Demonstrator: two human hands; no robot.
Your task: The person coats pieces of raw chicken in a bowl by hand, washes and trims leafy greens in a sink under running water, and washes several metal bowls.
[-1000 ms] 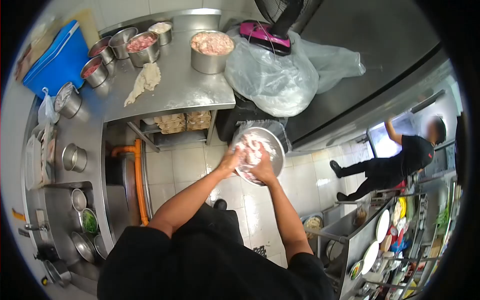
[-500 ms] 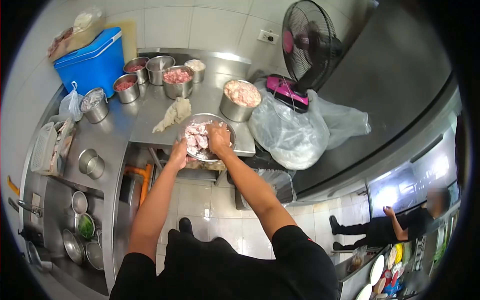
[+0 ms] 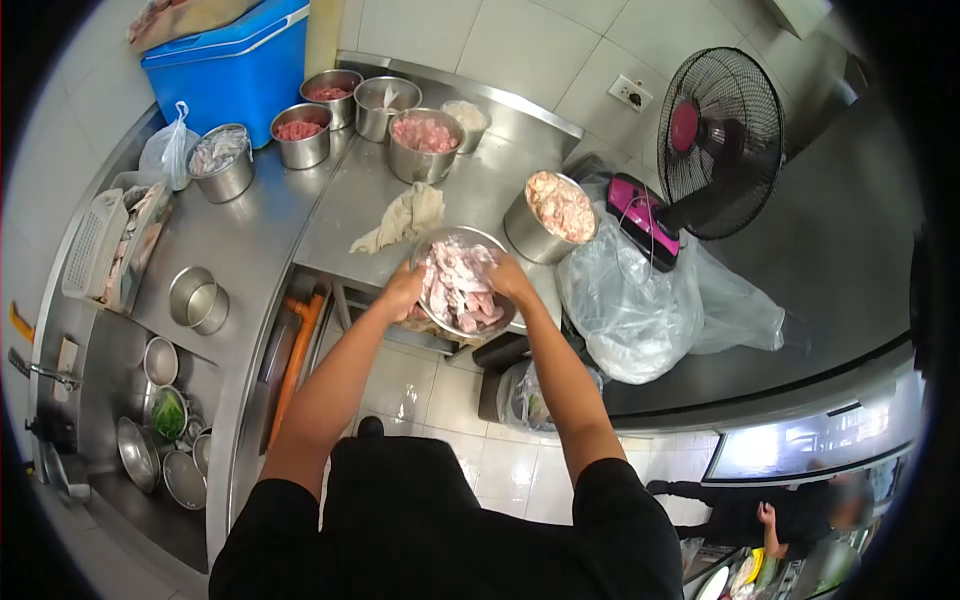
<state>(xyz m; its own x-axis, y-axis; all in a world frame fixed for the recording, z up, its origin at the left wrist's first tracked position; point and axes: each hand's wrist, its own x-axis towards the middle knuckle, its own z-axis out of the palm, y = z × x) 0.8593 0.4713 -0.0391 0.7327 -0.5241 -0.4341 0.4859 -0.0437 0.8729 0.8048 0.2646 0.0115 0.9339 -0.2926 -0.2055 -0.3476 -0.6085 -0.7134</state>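
A round metal bowl (image 3: 440, 236) sits at the front edge of the steel counter, holding pale pink pieces of raw meat (image 3: 462, 285) coated with white powder. My left hand (image 3: 402, 292) grips the bowl's left rim. On the opposite side, my right hand (image 3: 512, 280) is closed at the right rim, its fingertips partly hidden against the meat. Just behind the bowl lies a crumpled beige cloth (image 3: 405, 218). To its right stands a deep metal pot (image 3: 535, 235) heaped with pale, yellowish-pink meat.
Several metal pots of meat, including one nearby (image 3: 415, 165), line the back by a blue cooler (image 3: 235, 75). A black-and-pink fan (image 3: 715, 140) and a plastic bag (image 3: 640, 310) are right. Left are a sink (image 3: 100, 400) and a metal container (image 3: 198, 300). Another person (image 3: 780, 515) stands lower right.
My right hand has moved from inside the bowl, among the meat, to its right rim. The meat lies differently in the bowl. The whole view has shifted.
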